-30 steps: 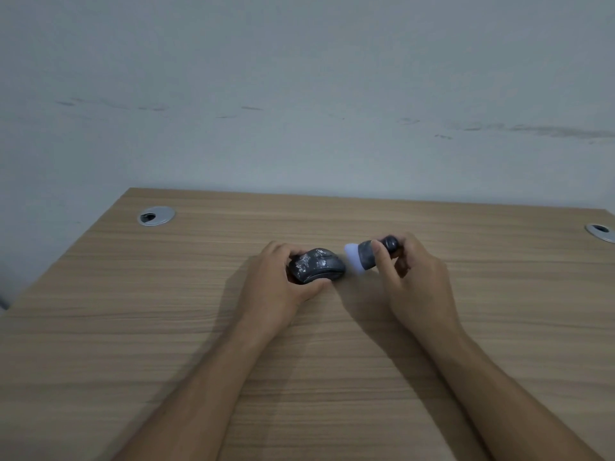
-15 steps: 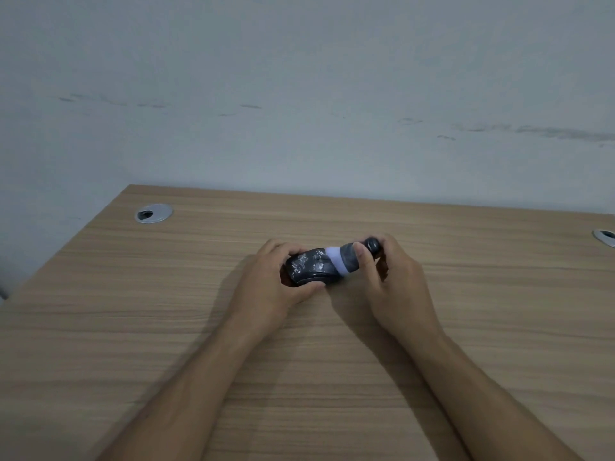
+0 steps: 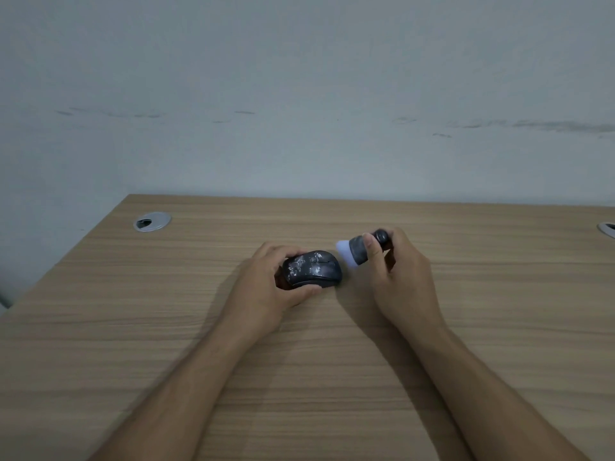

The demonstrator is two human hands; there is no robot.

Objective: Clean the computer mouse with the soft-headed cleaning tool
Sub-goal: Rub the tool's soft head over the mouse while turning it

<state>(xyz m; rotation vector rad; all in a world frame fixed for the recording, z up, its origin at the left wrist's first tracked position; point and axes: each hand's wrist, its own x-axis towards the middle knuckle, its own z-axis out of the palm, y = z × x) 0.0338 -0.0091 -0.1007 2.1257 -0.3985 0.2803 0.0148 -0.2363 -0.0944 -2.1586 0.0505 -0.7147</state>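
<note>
- Head view: the cleaning tool [image 3: 361, 249] has pulled back off the mouse [image 3: 312, 268]. Half a second ago its white soft head was pressed onto the mouse's right end; now it sits just to the right of it, apart, lifted above the table [image 3: 166, 327].
- The right hand [image 3: 397, 277] pinches the tool's dark barrel, thumb on the near side and fingers curled round the back, with the pale head pointing left and down toward the mouse.
- The left hand [image 3: 269, 287] has stayed put, its grip closed around the mouse's left end, fingers over the far side and thumb along the near edge.
- The mouse rests on the table about midway between the left and right edges, closer to the far edge than the near one.
- It is a rounded dark shell, mottled with whitish smears.
- The table is light wood-grain laminate; a round silver cable grommet [image 3: 152, 221] sits near the far left corner, another [image 3: 607, 228] at the right edge.
</note>
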